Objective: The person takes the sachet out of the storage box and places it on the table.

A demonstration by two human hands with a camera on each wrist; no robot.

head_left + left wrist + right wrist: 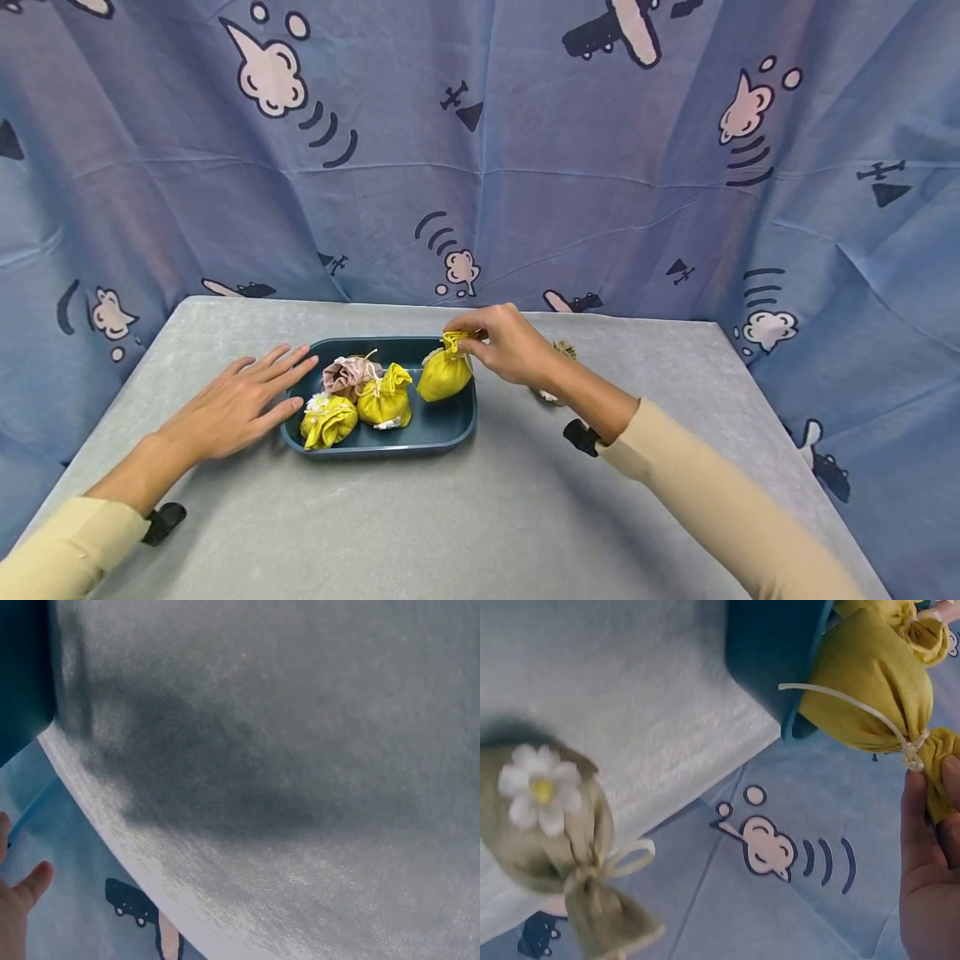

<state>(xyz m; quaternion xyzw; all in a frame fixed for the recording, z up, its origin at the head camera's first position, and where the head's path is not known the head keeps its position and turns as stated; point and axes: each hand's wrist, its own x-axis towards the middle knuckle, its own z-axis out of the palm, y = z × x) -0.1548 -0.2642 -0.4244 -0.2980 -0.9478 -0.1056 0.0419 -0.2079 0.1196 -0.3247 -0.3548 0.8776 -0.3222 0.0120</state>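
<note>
Pinched only by its gathered neck in the right hand point(512, 346), the yellow bag point(444, 377) at the tray's point(433, 428) right edge could slip if that narrow hold slackens, while the left hand point(236, 408) lies spread beside the left edge.

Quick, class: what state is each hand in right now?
Left hand: open, holding nothing.
Right hand: closed, pinching a yellow pouch by its gathered neck.
</note>
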